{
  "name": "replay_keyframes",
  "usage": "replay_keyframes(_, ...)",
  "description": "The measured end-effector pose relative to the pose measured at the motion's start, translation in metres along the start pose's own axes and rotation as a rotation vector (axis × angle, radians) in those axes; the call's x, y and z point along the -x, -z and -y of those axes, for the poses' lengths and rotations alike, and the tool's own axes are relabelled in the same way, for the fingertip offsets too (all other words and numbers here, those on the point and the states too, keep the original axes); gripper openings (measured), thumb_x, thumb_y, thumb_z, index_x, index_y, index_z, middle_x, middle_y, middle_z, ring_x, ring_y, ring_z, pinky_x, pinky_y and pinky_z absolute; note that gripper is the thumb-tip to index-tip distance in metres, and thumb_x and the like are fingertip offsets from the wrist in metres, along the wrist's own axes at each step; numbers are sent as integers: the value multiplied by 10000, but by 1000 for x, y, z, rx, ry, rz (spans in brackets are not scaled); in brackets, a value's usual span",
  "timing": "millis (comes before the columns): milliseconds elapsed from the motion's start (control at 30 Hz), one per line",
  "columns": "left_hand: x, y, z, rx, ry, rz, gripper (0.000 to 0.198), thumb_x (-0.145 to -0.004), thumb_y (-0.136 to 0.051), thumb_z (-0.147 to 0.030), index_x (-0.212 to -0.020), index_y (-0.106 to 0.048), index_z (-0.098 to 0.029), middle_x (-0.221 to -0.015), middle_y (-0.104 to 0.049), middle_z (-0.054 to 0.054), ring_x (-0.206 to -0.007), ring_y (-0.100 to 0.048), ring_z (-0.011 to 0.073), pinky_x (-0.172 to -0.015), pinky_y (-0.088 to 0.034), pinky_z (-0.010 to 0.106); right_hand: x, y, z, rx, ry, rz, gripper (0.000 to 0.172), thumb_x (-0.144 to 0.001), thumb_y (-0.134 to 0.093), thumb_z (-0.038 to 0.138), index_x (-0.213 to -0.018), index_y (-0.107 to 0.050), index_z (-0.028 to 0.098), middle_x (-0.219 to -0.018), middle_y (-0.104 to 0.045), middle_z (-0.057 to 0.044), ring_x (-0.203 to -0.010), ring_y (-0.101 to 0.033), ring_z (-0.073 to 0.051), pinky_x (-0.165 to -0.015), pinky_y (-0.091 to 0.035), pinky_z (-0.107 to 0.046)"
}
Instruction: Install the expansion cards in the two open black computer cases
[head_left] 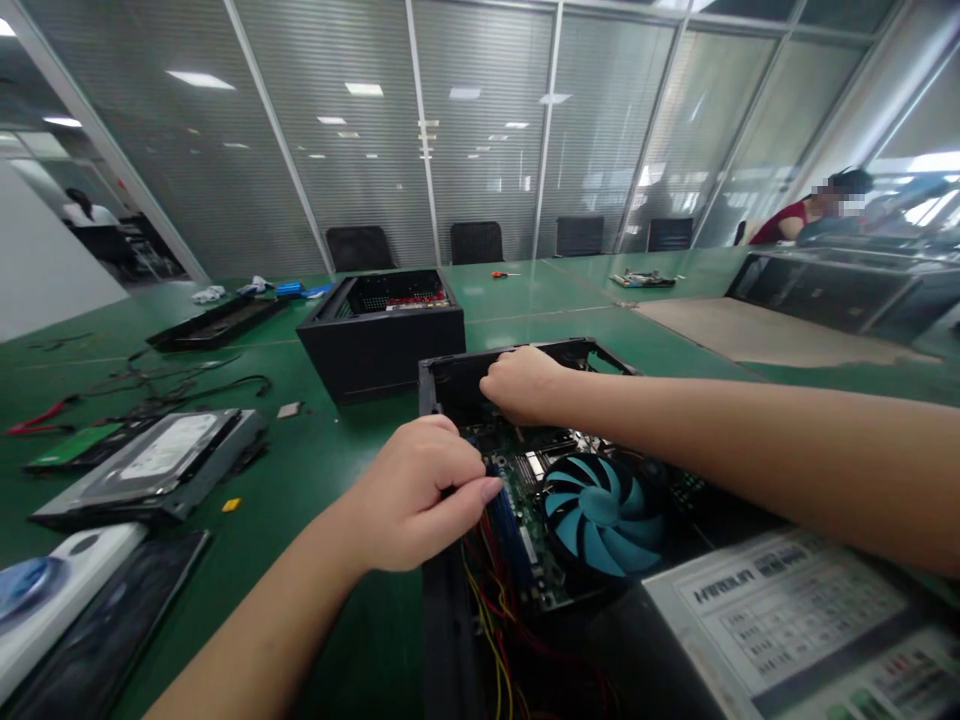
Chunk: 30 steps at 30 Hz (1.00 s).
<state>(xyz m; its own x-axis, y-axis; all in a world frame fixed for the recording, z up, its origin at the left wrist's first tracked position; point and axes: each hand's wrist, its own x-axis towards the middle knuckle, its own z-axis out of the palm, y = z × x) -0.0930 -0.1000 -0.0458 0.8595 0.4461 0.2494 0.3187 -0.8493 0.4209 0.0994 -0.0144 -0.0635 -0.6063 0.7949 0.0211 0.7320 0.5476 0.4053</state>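
Observation:
An opened black computer case (442, 640) lies in front of me, its inside facing up. Within it I see a green motherboard (538, 505), a fan with blue blades (602, 503) and a labelled power supply (780, 620). My left hand (424, 490) is curled over the case's left side, thumb against the bent fingers, close to the blue memory slots (511, 535); whatever they pinch is hidden. Farther back, my right hand (525, 385) reaches into the far end of the case with fingers closed and pointing down. Their tips, and anything between them, are out of sight.
Behind the case stands another black case (382, 350). On the left are a hard drive (169, 450), a yellow piece (232, 505) and loose cables (172, 375). A screwdriver (504, 274) and a circuit board (643, 280) lie far back. A person (787, 222) sits far right.

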Motion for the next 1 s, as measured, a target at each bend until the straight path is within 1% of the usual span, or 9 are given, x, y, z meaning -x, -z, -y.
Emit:
replay_keyframes(67,-1,0,0,5,8,8,420,-941,-345,-315,-547,-334,-170,-533,-399,-16,-548,-348,100,-715,-321,325,0,0,-3,-4,-25,-7,185,-749,-659,245,-888,-738,153,-929,-720,-174,-859,-697,-304,-712,-539,-399)
replay_keyframes(200,-2,1,-1,-2,31,27,410,-937,-328,-314,-549,-323,-180,-539,-420,-7,-552,-358,110,-725,-331,335,0,3,-19,-45,-143,7,188,-726,-677,232,-883,-738,149,-857,-710,-167,-830,-698,-284,-698,-544,-370)
replay_keyframes(300,-2,1,0,8,13,18,405,-937,-329,-295,-549,-319,-178,-534,-402,-13,-549,-353,107,-725,-328,335,3,3,-29,-81,-174,5,215,-711,-708,231,-905,-738,146,-876,-702,-170,-860,-693,-310,-740,-546,-419)
replay_keyframes(400,-1,0,1,15,0,3,406,-938,-337,-288,-548,-336,-176,-537,-399,-16,-551,-356,105,-724,-326,333,5,1,-33,-72,-196,78,258,-683,-751,231,-919,-741,128,-887,-696,-179,-836,-692,-317,-733,-546,-443)
replay_keyframes(533,0,1,2,18,-6,5,403,-941,-353,-269,-549,-364,-175,-547,-404,-20,-558,-370,102,-721,-327,331,6,0,-36,50,-171,224,361,-641,-797,249,-977,-734,133,-868,-703,-137,-750,-690,-246,-657,-558,-353)
replay_keyframes(633,0,1,5,35,-62,-21,391,-942,-380,-246,-559,-391,-168,-549,-399,-28,-557,-375,94,-705,-319,323,7,3,-39,35,-154,333,480,-638,-807,286,-1074,-710,110,-989,-704,-162,-848,-696,-254,-711,-568,-335)
replay_keyframes(700,0,0,7,48,-105,-36,377,-942,-393,-223,-570,-408,-162,-553,-406,-31,-558,-384,88,-701,-315,318,6,5,-41,-4,-155,373,527,-662,-791,288,-1141,-688,94,-1080,-687,-192,-934,-685,-281,-759,-570,-352)
replay_keyframes(900,0,1,7,48,-119,-43,369,-940,-405,-195,-574,-420,-154,-554,-422,-29,-558,-400,83,-698,-311,313,3,1,-41,-12,-113,358,544,-728,-743,339,-1215,-667,108,-1143,-666,-207,-1018,-662,-320,-824,-561,-414)
replay_keyframes(1000,-1,2,7,46,-124,-45,369,-941,-405,-192,-575,-437,-154,-550,-422,-28,-561,-409,86,-694,-308,313,3,0,-38,-22,-92,330,496,-758,-717,284,-1219,-663,111,-1184,-652,-211,-1063,-646,-321,-861,-545,-421)
